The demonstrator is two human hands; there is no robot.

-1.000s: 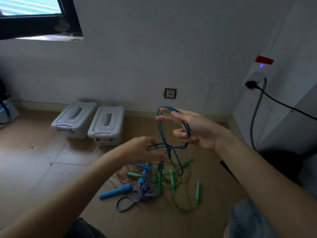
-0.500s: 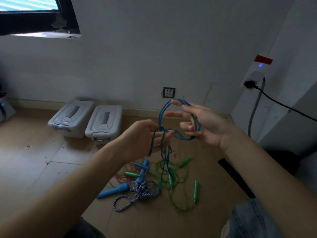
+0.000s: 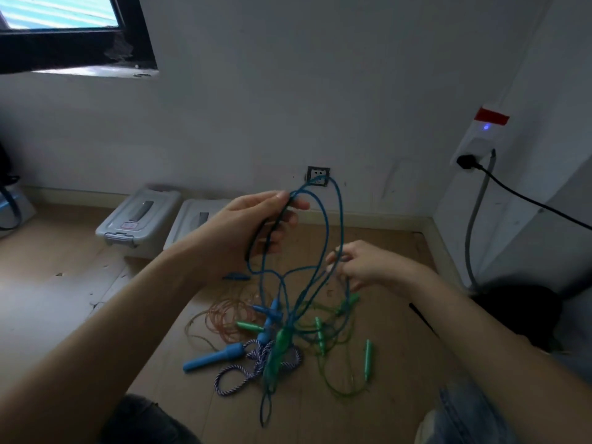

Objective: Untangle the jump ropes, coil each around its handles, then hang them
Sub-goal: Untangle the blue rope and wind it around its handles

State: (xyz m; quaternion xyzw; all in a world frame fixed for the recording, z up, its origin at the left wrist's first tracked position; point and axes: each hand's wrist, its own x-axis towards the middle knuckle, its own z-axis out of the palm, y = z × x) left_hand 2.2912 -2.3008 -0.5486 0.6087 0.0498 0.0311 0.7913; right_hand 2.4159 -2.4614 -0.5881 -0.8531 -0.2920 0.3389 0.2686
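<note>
Pinched between thumb and fingers of the left hand (image 3: pixel 256 225), the blue rope (image 3: pixel 333 238) is raised in several tall loops, the top of the arc passing in front of the wall socket (image 3: pixel 318 176). Right hand (image 3: pixel 362 265), lower and to the right of that grip, has its fingertips closed on strands of the same rope (exactly how many strands cannot be told). From both grips the blue strands drop and cross one another, running down into the tangle on the wooden floor (image 3: pixel 57 302) directly below. Within that tangle: green ropes with slim green handles (image 3: pixel 367 358), a thick blue handle (image 3: pixel 213 360) joined to a purple-and-white braided rope (image 3: pixel 230 376), and a loose orange rope (image 3: pixel 229 315) lying to the left. One green handle hangs blurred among the lifted blue strands. Beyond the left hand, two grey lidded boxes (image 3: pixel 137 219) sit against the wall.
</note>
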